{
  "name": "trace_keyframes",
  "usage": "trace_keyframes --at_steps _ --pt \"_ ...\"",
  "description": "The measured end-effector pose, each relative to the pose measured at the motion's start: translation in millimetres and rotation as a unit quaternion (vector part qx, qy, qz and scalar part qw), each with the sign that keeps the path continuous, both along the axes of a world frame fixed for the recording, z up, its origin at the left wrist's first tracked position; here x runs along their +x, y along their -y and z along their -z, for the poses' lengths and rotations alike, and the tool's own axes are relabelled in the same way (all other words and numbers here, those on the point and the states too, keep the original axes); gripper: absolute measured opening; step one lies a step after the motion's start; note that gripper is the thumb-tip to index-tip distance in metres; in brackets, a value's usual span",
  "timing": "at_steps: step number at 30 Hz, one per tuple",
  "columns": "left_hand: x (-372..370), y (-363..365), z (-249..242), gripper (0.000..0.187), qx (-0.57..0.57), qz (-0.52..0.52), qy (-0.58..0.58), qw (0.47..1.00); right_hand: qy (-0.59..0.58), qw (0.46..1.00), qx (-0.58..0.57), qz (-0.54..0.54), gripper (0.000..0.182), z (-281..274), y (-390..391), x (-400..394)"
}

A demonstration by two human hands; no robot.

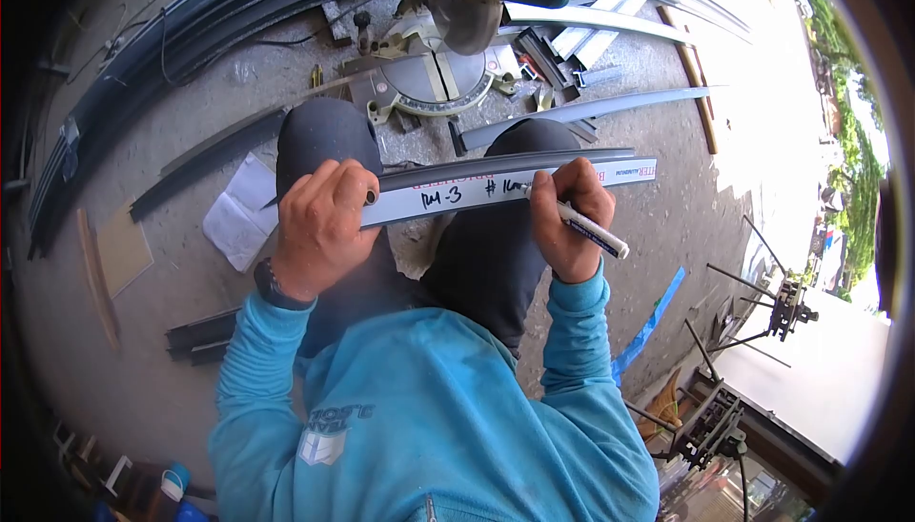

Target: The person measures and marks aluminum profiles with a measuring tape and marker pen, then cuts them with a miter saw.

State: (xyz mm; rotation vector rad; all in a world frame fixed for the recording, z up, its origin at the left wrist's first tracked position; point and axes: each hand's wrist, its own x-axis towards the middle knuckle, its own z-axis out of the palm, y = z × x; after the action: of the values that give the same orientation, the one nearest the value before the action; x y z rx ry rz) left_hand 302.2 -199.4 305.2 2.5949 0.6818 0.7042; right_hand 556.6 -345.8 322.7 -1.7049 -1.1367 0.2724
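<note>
A dark aluminium profile point(457, 200) with a white printed face lies across my knees, handwritten black marks on it. My left hand point(329, 222) is closed round its left end, and a small dark round end, perhaps a pen cap, shows between the fingers. In my right hand point(574, 212) is a white marker pen point(596, 230), gripped with its tip against the white face beside the writing. The tip itself is mostly hidden by the thumb.
A miter saw point(434, 74) stands on the concrete floor past my knees. Long dark profiles point(181, 50) lie left and behind it, with offcuts point(553, 64) to its right. White paper point(241, 209) lies at left; a blue strip point(650, 325) and metal stands point(713, 419) are at right.
</note>
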Motion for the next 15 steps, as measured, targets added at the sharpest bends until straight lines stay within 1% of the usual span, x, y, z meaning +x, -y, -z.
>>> trace_keyframes --at_steps 3,6,8,10,14,15 --pt "0 -1 0 0.049 0.002 0.000 -0.001 1.000 0.039 0.998 -0.032 -0.030 0.028 -5 4 4" --pt "0 0 0 0.050 0.000 0.002 0.003 1.000 -0.088 0.994 0.036 0.052 0.029 -11 6 12" --pt "-1 0 0 0.051 0.002 -0.002 0.003 1.000 -0.048 0.996 0.045 0.055 0.029 -14 13 26" --pt "0 0 -1 0.051 0.001 -0.002 0.004 1.000 -0.081 0.996 0.028 0.032 0.028 -14 19 36" --pt "2 0 -2 0.052 -0.004 0.000 0.007 1.000 -0.142 0.989 0.035 0.008 0.027 -9 10 27" --pt "2 0 -2 0.053 -0.004 0.000 0.006 1.000 -0.086 0.996 0.012 0.004 0.026 -5 11 30"
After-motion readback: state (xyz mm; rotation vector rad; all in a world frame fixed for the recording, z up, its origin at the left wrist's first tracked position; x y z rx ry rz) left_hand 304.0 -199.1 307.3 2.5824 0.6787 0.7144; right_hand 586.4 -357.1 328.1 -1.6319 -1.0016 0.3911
